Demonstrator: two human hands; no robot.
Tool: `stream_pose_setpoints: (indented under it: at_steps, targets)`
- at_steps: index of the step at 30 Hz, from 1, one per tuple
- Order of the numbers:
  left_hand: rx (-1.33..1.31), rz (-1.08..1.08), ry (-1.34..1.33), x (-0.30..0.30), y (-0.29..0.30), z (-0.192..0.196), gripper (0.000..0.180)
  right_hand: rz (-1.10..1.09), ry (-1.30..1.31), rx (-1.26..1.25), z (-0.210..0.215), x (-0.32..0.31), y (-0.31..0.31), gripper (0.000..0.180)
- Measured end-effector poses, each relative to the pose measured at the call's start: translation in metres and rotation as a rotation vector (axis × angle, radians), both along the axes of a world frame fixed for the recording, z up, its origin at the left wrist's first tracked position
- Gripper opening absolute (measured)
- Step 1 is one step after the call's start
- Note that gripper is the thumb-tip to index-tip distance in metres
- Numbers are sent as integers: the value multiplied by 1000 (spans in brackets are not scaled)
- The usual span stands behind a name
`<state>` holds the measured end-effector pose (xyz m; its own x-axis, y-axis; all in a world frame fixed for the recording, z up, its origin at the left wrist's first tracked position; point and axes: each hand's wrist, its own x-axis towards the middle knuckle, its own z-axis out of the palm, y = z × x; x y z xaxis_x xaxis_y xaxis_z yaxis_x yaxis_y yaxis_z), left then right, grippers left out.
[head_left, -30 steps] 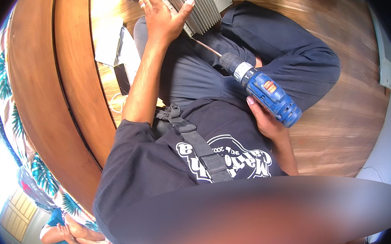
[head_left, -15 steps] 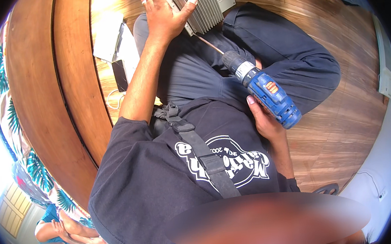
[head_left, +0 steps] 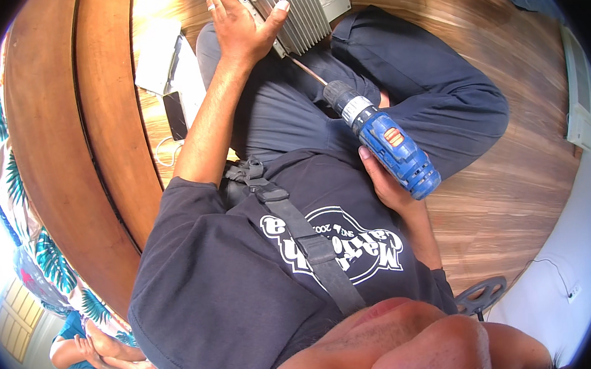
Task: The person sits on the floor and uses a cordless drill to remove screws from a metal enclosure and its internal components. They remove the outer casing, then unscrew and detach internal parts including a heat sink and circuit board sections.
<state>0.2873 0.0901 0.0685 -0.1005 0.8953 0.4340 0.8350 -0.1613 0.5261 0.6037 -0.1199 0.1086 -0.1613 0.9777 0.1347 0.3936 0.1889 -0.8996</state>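
A grey metal box with cooling fins (head_left: 299, 14) is propped at my lap, its near corner toward me. My left hand (head_left: 245, 25) grips its left side, thumb over the fins and fingers at the far edge. In my right hand (head_left: 389, 184) is a blue cordless drill (head_left: 395, 145), held from below with the thumb along its side. The drill's long thin bit (head_left: 309, 71) reaches the box's lower corner; whether it sits in a screw there is too small to tell. The drill's handle and most of the right fingers are hidden.
I sit cross-legged on a wood-look floor (head_left: 498, 196). Left of me are a wooden ledge (head_left: 48, 134), a dark phone (head_left: 175, 114), a white cable (head_left: 164, 152) and a flat pale item (head_left: 159, 60). Another person (head_left: 79, 347) sits at the lower left. A wall socket (head_left: 574, 293) is at the right.
The drill and my right hand have shifted slightly left, the bit staying at the box's corner. My left hand keeps its hold. The whole view has moved a little.
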Motion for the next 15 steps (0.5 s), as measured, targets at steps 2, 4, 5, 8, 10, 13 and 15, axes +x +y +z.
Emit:
stream_pose_setpoints:
  at_steps: [2,4,5,8,10,13,15]
  targets:
    - [10,2,-2,0,0,0,78,-25,-6,-24,-3,-3,-1,21]
    - [57,-15,30,1,-1,0,77,-20,-29,-32,-5,-4,-3,20]
    - [80,-22,46,1,-1,0,76,-3,-51,-29,-5,-4,-5,20]
    - [68,0,22,2,-2,0,75,-97,159,-329,1,-8,-12,20]
    - [50,26,14,2,-1,-1,74,-162,287,-537,7,-11,-11,21]
    - [43,45,0,3,0,-3,73,-250,373,-807,23,-12,0,27]
    - [52,46,-15,5,-1,-5,73,-272,475,-772,36,-13,9,29]
